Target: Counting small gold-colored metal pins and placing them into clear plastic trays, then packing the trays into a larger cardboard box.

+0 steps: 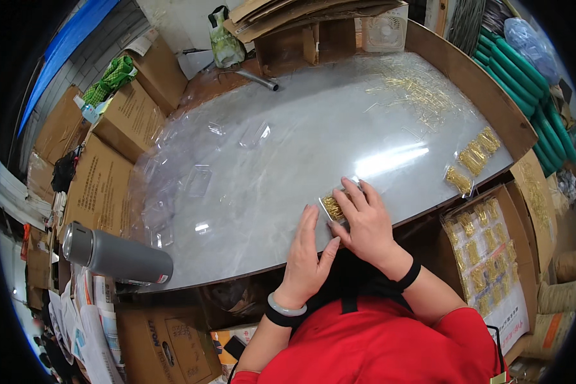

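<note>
The grey tabletop (269,185) spreading ahead of you ends close behind your grip, so I'd judge that a hard drag toward yourself with your right hand (368,225), or a knock from your left hand (305,264), could carry the small clear pack (327,203) over or shake out its gold pieces (333,207). Your right fingers drape over it, thumb at its near side, whether pinching or merely resting I cannot tell, while your left is spread, apparently holding nothing. The pack lies beneath those right fingers, partly hidden, just right of your left fingertips.
</note>
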